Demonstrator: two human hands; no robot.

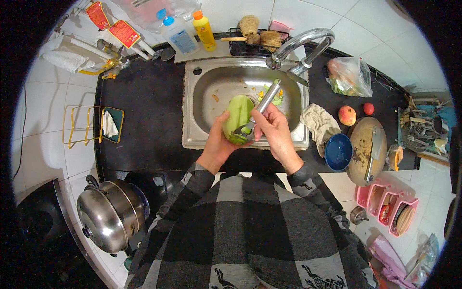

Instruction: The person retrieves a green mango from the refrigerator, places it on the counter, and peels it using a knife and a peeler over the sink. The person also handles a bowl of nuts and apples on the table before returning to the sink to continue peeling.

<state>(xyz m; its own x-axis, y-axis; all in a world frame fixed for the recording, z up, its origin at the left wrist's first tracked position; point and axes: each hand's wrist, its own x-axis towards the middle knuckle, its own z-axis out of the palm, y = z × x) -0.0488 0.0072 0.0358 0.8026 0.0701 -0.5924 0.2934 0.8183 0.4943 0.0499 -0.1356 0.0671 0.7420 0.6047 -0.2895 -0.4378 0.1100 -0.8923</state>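
Over the near side of a stainless steel sink [216, 88], my left hand [220, 146] holds a pale green gourd-like vegetable [236, 113] from its left and underneath. My right hand [276, 132] grips the metal handle of a peeler [266, 97], whose head lies against the vegetable's lower right part. Lighter stripes run along the vegetable's skin. Green and orange peelings [277, 99] lie in the sink, right of the vegetable, and a few small scraps are on the left of the basin.
A chrome faucet [306, 39] arches over the sink's back right. To the right are a crumpled cloth [319, 121], a blue bowl [338, 152], and a round cutting board [355, 144] with a cleaver [375, 148]. Bottles [205, 30] and a black wire rack [238, 47] stand behind. A steel pot [108, 213] is lower left.
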